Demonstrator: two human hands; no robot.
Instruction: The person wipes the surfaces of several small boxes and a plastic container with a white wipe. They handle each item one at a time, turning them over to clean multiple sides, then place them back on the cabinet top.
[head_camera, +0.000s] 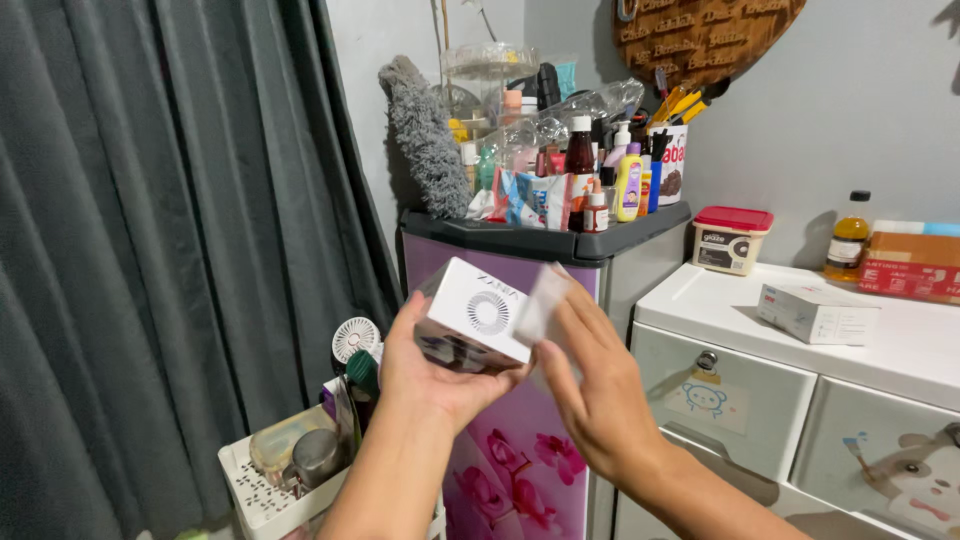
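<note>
The person is holding a small white carton (478, 312) at chest height in front of a purple floral drawer cabinet (520, 470), with both hands in view from the head camera. The left hand (432, 372) is cupping the carton from below and behind, fingers wrapped around its lower face, so that hand is closed on the box and bearing its weight. The right hand (592, 385) is meeting the carton's right end, fingers extended and pinching a pale flap or slip (545, 300) at that edge; motion blur is smearing this part, so whether it is the carton's end flap or a loose sheet cannot be settled. The hands are working close together, joined through the box. The cabinet top (545, 240) behind is carrying a crowd of bottles, tubes and a grey duster (425, 135). To the right, a white drawer unit (760, 390) is supporting a red-lidded tub (732, 240), a flat white box (818, 313) and an amber bottle (849, 238). Below left, a white perforated basket (262, 495) is holding a small fan and containers beside a dark grey curtain (150, 250). In the inspector's judgement, good handling here is resting on the left hand keeping the carton level and steady while the right works the thin piece with fingertips only, well clear of the crowded bottles.
</note>
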